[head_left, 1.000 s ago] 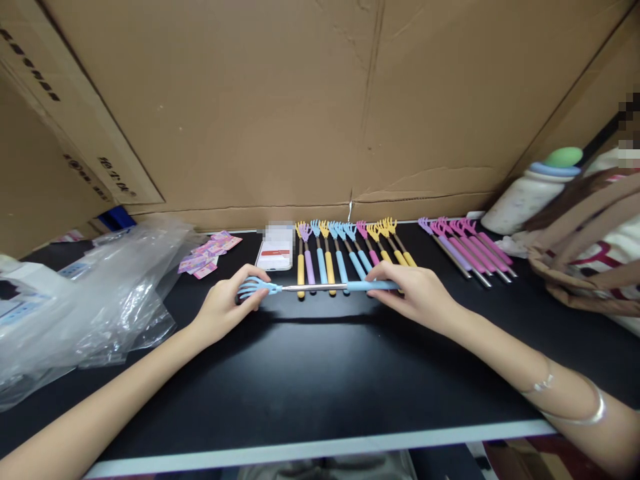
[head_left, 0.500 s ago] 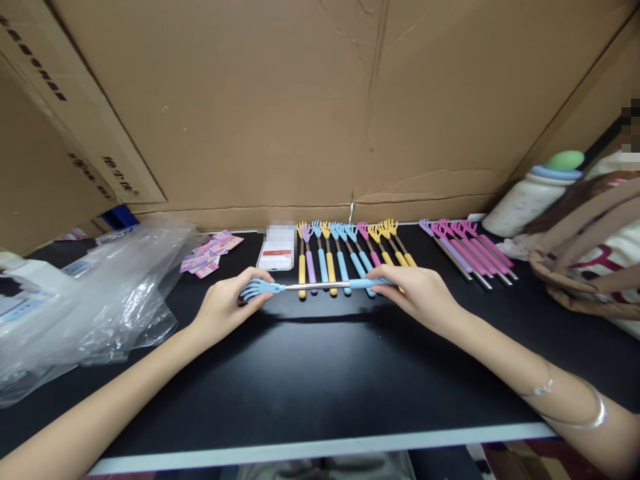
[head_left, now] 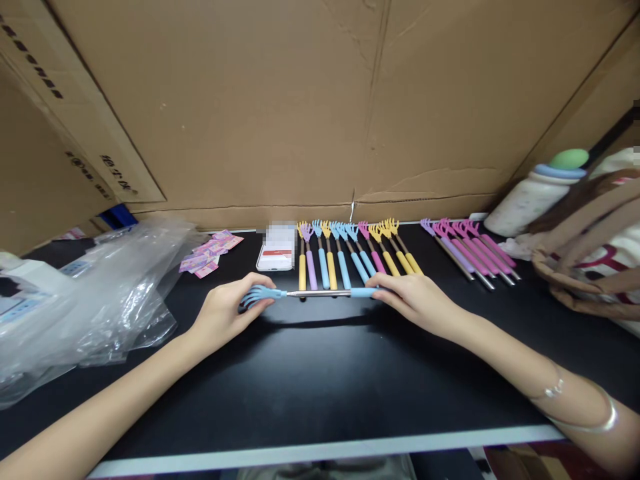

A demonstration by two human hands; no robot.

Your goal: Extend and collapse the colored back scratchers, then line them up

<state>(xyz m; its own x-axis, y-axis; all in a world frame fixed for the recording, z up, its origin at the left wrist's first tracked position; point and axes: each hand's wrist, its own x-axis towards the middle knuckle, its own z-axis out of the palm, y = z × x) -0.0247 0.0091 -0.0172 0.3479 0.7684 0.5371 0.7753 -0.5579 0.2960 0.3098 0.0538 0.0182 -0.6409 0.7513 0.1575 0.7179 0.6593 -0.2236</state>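
The blue back scratcher (head_left: 320,293) runs level at mid-frame, long axis left to right; left hand (head_left: 223,319) pinches its claw end, right hand (head_left: 417,301) curls closed on the handle

Left of my white phone (head_left: 275,257) lie pink cards (head_left: 207,253) and a plastic bag (head_left: 100,293); right of it, a row of scratchers (head_left: 345,257) and a bottle (head_left: 533,193).

We see a blue claw-headed plastic back scratcher (head_left: 316,293), silver-shafted; a yellow, blue, purple and pink row of scratchers (head_left: 345,260); a black tabletop (head_left: 320,377).
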